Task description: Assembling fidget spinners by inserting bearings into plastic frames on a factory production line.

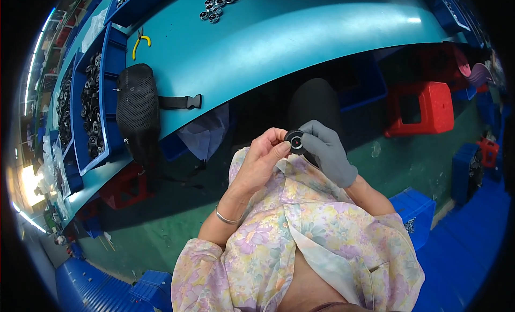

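Between my two hands, above my lap, is a small round black part (294,140) with a pale ring and a dark centre showing a red dot. My bare left hand (264,154) pinches its left edge between thumb and fingers. On the other side, my right hand (326,151), in a grey glove, grips the same part with its fingertips at the upper right. Both hands are clear of the table. What the fingers touch behind the part is hidden.
A blue-green table (257,49) curves ahead, bearing shiny round parts (216,6), yellow-handled pliers (140,44) and a black mesh bag (138,100) with a buckle strap. Blue bins (105,105) of black parts line the left. A red stool (429,105) stands right.
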### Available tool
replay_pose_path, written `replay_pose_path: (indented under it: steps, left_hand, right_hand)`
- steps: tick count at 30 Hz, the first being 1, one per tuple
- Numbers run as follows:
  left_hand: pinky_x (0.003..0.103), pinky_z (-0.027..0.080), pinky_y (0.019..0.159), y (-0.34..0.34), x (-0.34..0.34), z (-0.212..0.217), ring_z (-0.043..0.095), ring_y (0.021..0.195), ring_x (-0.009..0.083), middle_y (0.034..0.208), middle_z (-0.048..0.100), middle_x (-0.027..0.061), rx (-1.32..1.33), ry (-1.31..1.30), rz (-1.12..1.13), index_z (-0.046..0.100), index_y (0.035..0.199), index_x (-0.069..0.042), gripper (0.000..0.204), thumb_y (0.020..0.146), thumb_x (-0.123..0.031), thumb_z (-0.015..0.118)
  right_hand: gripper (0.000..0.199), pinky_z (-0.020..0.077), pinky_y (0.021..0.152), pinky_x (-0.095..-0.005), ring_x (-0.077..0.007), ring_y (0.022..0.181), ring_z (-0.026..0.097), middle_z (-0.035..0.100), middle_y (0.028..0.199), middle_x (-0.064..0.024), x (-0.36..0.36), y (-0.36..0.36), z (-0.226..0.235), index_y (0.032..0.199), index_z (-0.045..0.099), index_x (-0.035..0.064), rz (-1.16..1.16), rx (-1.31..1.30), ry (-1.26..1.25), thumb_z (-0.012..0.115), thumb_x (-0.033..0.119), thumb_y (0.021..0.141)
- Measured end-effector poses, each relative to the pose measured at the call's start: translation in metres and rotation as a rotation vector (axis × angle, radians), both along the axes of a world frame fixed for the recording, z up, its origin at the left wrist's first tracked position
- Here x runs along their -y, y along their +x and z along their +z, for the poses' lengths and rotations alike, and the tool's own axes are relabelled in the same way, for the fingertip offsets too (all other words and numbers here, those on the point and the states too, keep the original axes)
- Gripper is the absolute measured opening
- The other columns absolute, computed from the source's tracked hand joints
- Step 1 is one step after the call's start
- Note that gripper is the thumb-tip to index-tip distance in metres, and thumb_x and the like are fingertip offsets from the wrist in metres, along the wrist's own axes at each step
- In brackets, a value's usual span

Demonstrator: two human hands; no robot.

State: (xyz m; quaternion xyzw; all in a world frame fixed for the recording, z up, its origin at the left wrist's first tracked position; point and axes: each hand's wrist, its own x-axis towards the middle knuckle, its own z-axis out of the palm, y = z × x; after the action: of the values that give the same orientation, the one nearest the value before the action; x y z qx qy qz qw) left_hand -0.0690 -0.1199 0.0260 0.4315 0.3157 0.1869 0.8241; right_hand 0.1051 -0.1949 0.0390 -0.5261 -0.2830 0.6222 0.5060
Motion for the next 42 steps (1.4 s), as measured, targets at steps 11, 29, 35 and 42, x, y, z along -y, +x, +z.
replay_pose_path:
  steps: [11, 29, 35, 42]
  left_hand:
    - [0.025, 0.046, 0.078, 0.006, -0.002, -0.002, 0.056, 0.085, 0.0091, 0.094, 0.059, 0.0011, 0.062, -0.106, 0.049, 0.056, 0.105, -0.005, 0.022, 0.101, -0.026, 0.053]
    - [0.024, 0.046, 0.077, 0.01, -0.003, -0.018, 0.057, 0.084, 0.0085, 0.096, 0.062, 0.0014, -0.039, -0.075, 0.2, 0.056, 0.106, -0.006, 0.019, 0.098, -0.023, 0.057]
    - [0.023, 0.048, 0.075, 0.01, -0.006, -0.03, 0.058, 0.083, 0.0067, 0.096, 0.062, 0.0008, -0.044, 0.033, 0.233, 0.056, 0.111, -0.005, 0.021, 0.097, -0.019, 0.06]
    - [0.024, 0.052, 0.079, 0.009, -0.015, -0.035, 0.062, 0.088, 0.009, 0.1, 0.064, 0.0022, -0.064, 0.006, 0.234, 0.055, 0.117, -0.004, 0.025, 0.098, -0.02, 0.058]
  right_hand:
    - [0.016, 0.0419, 0.065, -0.0243, -0.0056, 0.073, 0.05, 0.055, 0.078, -0.001, -0.009, 0.0, -0.006, 0.091, 0.057, 0.0006, 0.018, 0.2, 0.104, 0.051, 0.015, 0.096]
    - [0.017, 0.0464, 0.071, -0.0236, -0.0072, 0.08, 0.056, 0.058, 0.087, -0.0021, -0.019, -0.004, -0.033, 0.096, 0.058, -0.0001, 0.007, 0.058, 0.02, 0.051, 0.015, 0.096]
    - [0.015, 0.0443, 0.065, -0.0231, -0.0069, 0.073, 0.053, 0.057, 0.083, -0.0014, -0.022, -0.007, -0.037, 0.094, 0.057, 0.0006, -0.005, 0.137, 0.095, 0.051, 0.015, 0.096]
    - [0.008, 0.0445, 0.064, -0.0266, -0.0117, 0.069, 0.053, 0.058, 0.082, -0.0037, -0.03, -0.008, -0.036, 0.096, 0.056, 0.0033, -0.049, 0.213, 0.06, 0.057, 0.01, 0.091]
